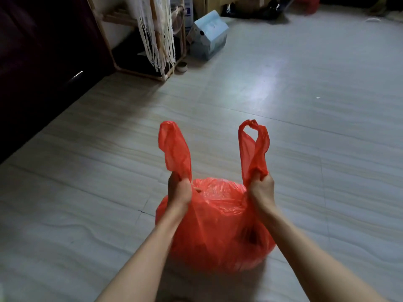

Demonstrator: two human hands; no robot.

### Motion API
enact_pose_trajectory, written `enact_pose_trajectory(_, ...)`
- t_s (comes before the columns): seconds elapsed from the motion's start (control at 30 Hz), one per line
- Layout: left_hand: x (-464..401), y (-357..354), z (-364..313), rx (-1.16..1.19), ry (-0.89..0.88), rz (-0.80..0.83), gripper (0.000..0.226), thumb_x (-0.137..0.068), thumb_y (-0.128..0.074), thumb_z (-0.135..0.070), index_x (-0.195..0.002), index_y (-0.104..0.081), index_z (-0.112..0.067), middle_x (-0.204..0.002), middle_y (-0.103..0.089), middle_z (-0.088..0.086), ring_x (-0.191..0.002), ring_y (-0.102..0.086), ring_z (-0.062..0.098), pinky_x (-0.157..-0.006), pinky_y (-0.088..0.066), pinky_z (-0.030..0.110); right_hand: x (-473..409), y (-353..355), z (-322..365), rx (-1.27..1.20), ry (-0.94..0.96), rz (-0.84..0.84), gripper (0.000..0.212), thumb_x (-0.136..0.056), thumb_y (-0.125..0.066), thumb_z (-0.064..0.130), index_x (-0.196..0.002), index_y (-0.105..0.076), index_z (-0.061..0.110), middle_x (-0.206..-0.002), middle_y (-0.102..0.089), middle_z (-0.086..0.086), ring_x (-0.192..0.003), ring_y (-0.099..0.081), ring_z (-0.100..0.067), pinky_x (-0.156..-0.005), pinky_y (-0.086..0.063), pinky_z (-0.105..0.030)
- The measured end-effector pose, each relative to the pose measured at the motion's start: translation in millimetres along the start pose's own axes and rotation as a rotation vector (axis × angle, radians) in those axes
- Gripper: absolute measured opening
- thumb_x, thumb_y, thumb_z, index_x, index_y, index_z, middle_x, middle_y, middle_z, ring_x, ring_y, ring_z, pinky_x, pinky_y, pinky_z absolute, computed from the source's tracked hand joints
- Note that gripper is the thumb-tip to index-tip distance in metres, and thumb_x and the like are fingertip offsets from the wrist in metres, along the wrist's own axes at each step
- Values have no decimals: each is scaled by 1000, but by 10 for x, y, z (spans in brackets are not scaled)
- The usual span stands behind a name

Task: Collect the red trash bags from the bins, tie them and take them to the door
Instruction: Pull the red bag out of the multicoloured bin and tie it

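A full red trash bag (218, 232) rests on the pale tiled floor in the lower middle of the head view. My left hand (179, 188) is closed around the base of the bag's left handle loop, which stands up above my fist. My right hand (261, 188) grips the base of the right handle loop in the same way. The two loops are held apart and upright, untied. The bag's contents are hidden by the plastic.
A light wooden rack (139, 40) draped with white netting stands at the back left beside dark furniture (39, 62). A blue-grey cardboard carton (209, 35) lies next to it. Dark clutter lines the far wall. Open floor (305, 127) stretches ahead and to the right.
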State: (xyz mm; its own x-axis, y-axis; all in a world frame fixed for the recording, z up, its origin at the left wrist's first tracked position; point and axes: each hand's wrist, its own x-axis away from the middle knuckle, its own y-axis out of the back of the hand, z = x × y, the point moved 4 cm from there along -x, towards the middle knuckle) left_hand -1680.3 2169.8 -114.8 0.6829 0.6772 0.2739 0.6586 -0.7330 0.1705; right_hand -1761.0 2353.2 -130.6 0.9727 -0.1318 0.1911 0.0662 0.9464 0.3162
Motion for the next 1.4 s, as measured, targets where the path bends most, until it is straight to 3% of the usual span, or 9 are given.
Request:
enact_pose_trajectory(0.23,114,65,56,476,190,479,18,-84,-54,-16,-67,-57,-20,-60,-58,-2,-54,-60,9,-59,-51,26,12,269,-154,-44,-201,79,36,-93,-33,23,-59,-43,14,-40,-47,3,-44,-41,-20,-46,-32,-25)
enact_pose_trajectory(0.37,130,240,63,-192,-68,621,87,-67,-79,-14,-134,-26,-23,-125,-38,-7,-121,-45,14,-99,-39,24,178,245,-37,-445,-339,288,33,-90,-33,19,-60,-47,16,-38,-46,4,-36,-42,-13,-39,-35,-21)
enact_pose_trajectory(0.57,248,411,66,-452,-157,830,126,-51,-88,-20,-141,-2,-33,-125,-42,-23,-108,-48,-5,-88,-39,2,253,567,78,-245,-33,661,48,-72,-65,5,-114,-48,19,-88,-62,3,-69,-65,-2,-59,-52,-15)
enact_pose_trajectory(0.7,444,459,127,-890,-296,853,131,-43,-84,-47,-144,-5,-23,-151,-20,1,-142,-15,17,-118,-17,36,347,747,84,30,72,823,93,-42,-84,42,-124,-44,22,-107,-66,11,-93,-64,3,-73,-51,-12)
enact_pose_trajectory(0.83,640,372,181,-1150,-585,833,95,-63,-77,-42,-140,-27,-18,-155,-12,-6,-144,2,14,-119,-10,38,572,769,45,149,205,975,51,-60,-78,15,-104,-55,28,-102,-65,12,-91,-61,8,-81,-50,-17)
enact_pose_trajectory(0.97,755,413,19,-1022,-957,524,24,-63,-70,0,-85,-66,-8,-124,-60,14,-119,-53,33,-88,-50,50,645,740,79,295,514,667,27,-73,-62,-2,-88,-64,21,-93,-61,5,-84,-56,12,-75,-42,-5)
enact_pose_trajectory(1.07,756,442,-23,-879,-980,368,12,-72,-64,-10,-83,-67,-7,-108,-65,15,-103,-51,23,-80,-50,35,624,704,125,164,490,451,22,-72,-54,-2,-86,-67,10,-82,-63,13,-72,-57,17,-64,-41,-1)
enact_pose_trajectory(1.27,543,417,76,-425,-379,81,33,-72,-40,-13,-85,-62,8,-84,-67,30,-81,-65,41,-68,-48,38,307,551,-98,-191,-91,81,29,-90,-44,13,-72,-65,6,-53,-66,0,-47,-57,-12,-41,-44,-17)
enact_pose_trajectory(1.4,458,283,263,-1,127,-113,16,-91,-52,-21,-94,-63,-10,-103,-66,17,-97,-61,29,-87,-50,44,182,435,-307,-35,-205,-29,24,-88,-46,29,-85,-61,10,-78,-57,-8,-72,-50,-20,-69,-47,-33)
